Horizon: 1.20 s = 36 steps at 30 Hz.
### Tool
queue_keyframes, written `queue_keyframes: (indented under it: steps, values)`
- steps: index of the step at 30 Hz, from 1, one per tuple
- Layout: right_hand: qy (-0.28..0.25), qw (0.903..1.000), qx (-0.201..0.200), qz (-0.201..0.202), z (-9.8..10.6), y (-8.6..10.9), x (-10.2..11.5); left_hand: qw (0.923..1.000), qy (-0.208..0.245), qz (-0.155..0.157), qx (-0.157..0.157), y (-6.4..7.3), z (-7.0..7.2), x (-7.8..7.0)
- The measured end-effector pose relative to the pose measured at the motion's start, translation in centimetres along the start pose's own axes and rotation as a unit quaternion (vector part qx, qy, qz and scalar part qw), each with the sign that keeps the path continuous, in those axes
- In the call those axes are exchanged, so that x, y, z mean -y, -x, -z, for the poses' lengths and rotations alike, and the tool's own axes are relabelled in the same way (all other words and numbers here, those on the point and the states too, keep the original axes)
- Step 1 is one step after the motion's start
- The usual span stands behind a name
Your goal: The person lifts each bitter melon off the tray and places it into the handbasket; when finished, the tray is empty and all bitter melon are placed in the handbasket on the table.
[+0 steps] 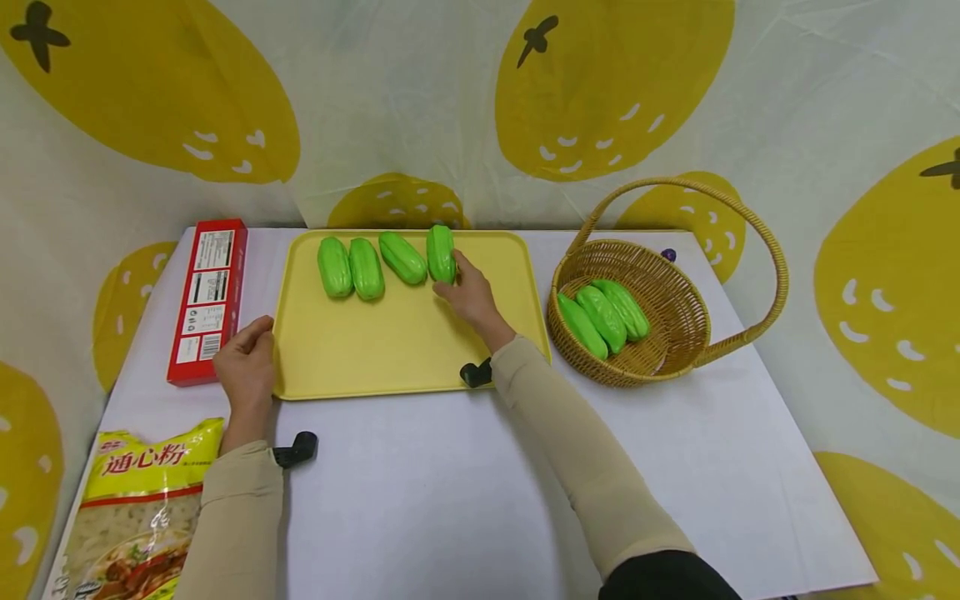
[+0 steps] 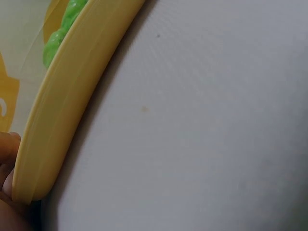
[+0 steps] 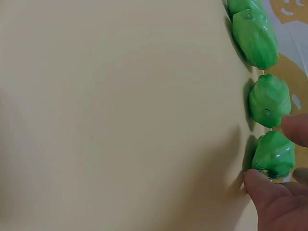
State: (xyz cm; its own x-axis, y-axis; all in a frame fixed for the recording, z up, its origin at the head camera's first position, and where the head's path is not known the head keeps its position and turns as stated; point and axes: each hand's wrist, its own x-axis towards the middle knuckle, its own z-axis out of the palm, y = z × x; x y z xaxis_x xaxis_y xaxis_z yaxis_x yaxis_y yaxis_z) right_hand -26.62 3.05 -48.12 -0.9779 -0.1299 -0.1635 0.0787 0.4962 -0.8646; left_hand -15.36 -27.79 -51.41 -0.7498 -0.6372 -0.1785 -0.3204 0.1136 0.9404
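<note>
Right hand [image 1: 472, 293] on a green gourd [image 1: 440, 255], left hand [image 1: 247, 365] at the tray [image 1: 375, 350].
The head view alone shows the whole row: three more gourds [image 1: 367, 269] run left from the held one along the tray's upper part, and three others lie in the basket [image 1: 600, 367] at the right of the frame; the left hand's fingers are curled at the tray's left edge. A red box [image 1: 201, 304] lies left of the tray; at lower left the left sleeve [image 1: 242, 508] covers part of a food bag [image 1: 138, 500], and a black wrist camera [image 1: 475, 374] hides a bit of the tray's lower rim. The left wrist view adds the tray's outer wall, its corner pinched by that hand at lower left. The right wrist view, at lower right, shows thumb and fingers narrow about the gourd.
</note>
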Motion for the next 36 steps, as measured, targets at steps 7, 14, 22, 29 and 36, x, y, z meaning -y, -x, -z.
queue_keyframes:
  steps: [7,14,22,29,36]
  values:
    - [0.038,0.9988,-0.027,0.015,-0.5,-0.3,0.1,1.0000,0.009,0.002,-0.003,0.0,-0.1,0.1]
    - [0.074,0.9966,-0.036,0.012,-0.8,-0.5,0.2,1.0000,0.008,0.001,0.001,0.1,-0.1,0.1]
    - [0.100,0.9939,-0.045,0.013,-1.1,-0.4,0.6,1.0000,0.001,-0.006,0.000,0.1,-0.1,0.1]
    - [0.113,0.9913,-0.065,0.019,-1.1,-0.3,0.4,0.9996,-0.001,-0.028,-0.006,0.1,-0.2,0.5]
    - [0.106,0.9926,-0.056,0.020,-1.5,-0.4,0.5,0.9999,-0.001,-0.012,-0.003,0.1,-0.2,0.3]
